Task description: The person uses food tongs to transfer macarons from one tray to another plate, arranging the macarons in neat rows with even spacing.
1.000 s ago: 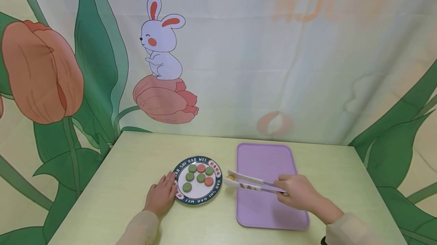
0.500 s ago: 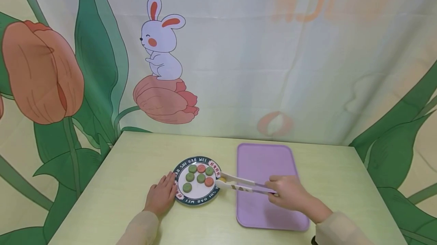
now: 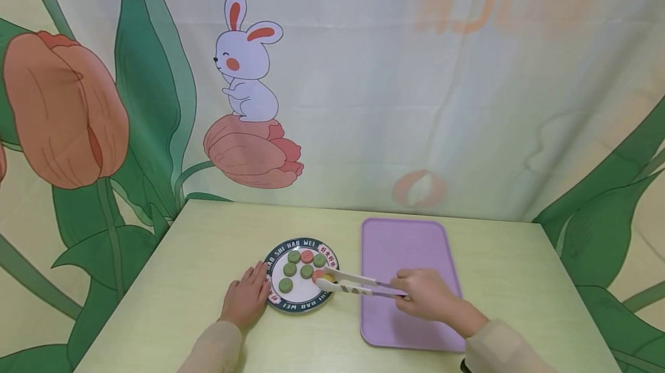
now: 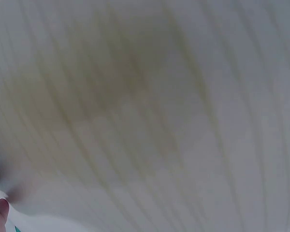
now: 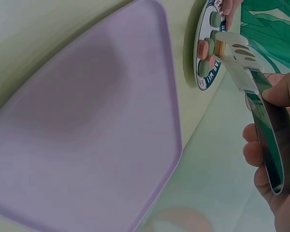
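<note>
My right hand [image 3: 427, 294] grips a pair of tongs [image 5: 268, 123], metal with white tips. Pinched between the tips is a small yellow round cake [image 3: 329, 278], over the right side of the plate. The round plate [image 3: 296, 306] has a white middle and a dark lettered rim. On it lie several green cakes [image 3: 286, 285] and pink ones [image 3: 307, 256]. My left hand [image 3: 246, 297] rests on the table with its fingers straight against the plate's left rim. Pale fabric fills most of the left wrist view, with just a fingertip [image 4: 2, 208] showing at the lower left.
A purple rectangular tray [image 3: 405, 240] lies to the right of the plate, under the right hand and tongs. The pale table [image 3: 218, 223] ends at a printed curtain [image 3: 353, 73] behind. Both sleeves come in from the front.
My right hand has carried the tongs and yellow cake leftward, from above the tray's left edge to over the plate. The left hand has stayed at the rim.
</note>
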`<state>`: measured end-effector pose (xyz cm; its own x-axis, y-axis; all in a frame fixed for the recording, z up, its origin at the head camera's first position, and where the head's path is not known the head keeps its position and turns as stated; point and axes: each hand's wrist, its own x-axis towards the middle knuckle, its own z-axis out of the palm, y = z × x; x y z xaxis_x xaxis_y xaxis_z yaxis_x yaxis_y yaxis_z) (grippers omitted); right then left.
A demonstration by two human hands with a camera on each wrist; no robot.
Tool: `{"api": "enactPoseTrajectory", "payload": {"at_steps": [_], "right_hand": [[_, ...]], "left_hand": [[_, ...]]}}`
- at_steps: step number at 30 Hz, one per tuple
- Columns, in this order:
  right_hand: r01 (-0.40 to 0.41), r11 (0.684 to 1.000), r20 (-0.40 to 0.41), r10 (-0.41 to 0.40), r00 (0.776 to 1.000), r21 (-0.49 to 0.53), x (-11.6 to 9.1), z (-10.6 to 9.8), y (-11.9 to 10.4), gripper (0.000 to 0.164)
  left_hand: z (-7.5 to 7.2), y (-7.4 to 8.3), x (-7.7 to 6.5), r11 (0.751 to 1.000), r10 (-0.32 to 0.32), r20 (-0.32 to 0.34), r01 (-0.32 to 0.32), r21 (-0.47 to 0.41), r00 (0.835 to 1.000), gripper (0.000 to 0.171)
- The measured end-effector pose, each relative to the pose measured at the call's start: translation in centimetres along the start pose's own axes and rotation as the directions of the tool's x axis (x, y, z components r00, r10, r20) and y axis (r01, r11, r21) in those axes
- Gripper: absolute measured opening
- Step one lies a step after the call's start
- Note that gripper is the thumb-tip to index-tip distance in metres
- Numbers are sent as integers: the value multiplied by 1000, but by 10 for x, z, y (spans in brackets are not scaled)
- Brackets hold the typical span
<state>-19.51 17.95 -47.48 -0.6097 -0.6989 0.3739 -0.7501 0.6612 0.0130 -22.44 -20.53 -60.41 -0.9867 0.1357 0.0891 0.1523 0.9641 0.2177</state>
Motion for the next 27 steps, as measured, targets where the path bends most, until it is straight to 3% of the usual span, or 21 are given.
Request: {"api": "enactPoseTrajectory", "payload": {"at_steps": [14, 27], "right_hand": [[11, 1000, -5, -11, 1000, -7, 16, 16, -8, 14], [-3, 1000, 37, 3, 999, 4, 24, 24, -15, 12]], "left_hand": [[2, -1, 0, 1000, -8, 7, 8, -6, 1000, 52], [0, 0, 0, 1000, -7, 15, 7, 2, 1000, 52]]}}
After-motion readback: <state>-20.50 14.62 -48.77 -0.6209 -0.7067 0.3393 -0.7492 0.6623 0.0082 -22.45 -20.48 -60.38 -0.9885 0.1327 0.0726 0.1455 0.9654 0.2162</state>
